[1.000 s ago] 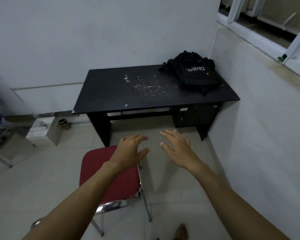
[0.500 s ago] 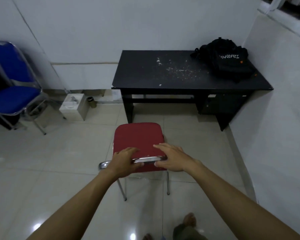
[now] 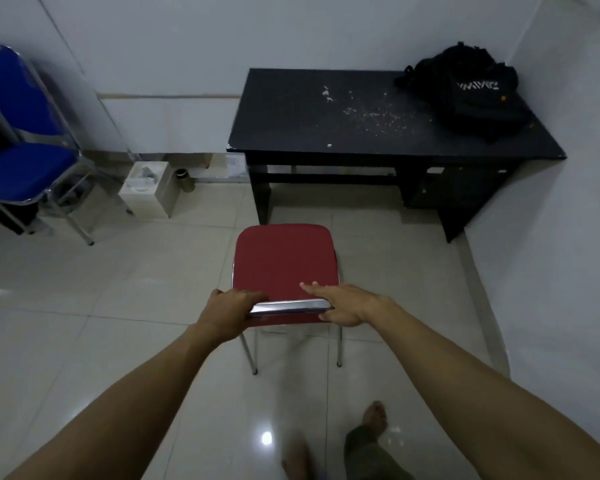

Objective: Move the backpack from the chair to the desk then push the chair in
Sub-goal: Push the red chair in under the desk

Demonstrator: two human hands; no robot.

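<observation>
The black backpack [image 3: 465, 91] lies on the far right corner of the black desk [image 3: 326, 133], against the wall. The red chair [image 3: 284, 261] with a chrome frame stands on the tiled floor in front of the desk, its seat just short of the desk's left legs. My left hand [image 3: 231, 315] is closed around the left end of the chair's chrome backrest bar. My right hand [image 3: 343, 303] rests over the bar's right end, fingers laid forward across it and thumb underneath.
A blue chair [image 3: 21, 157] stands at the far left. A white box [image 3: 149, 188] and a small dark can [image 3: 184, 178] sit on the floor by the wall, left of the desk. White crumbs are scattered on the desk top. My feet [image 3: 371, 420] are on the tiles behind the red chair.
My hands came down from above the seat and took the chair's backrest bar. The view has pulled back and swung left, bringing the blue chair into sight.
</observation>
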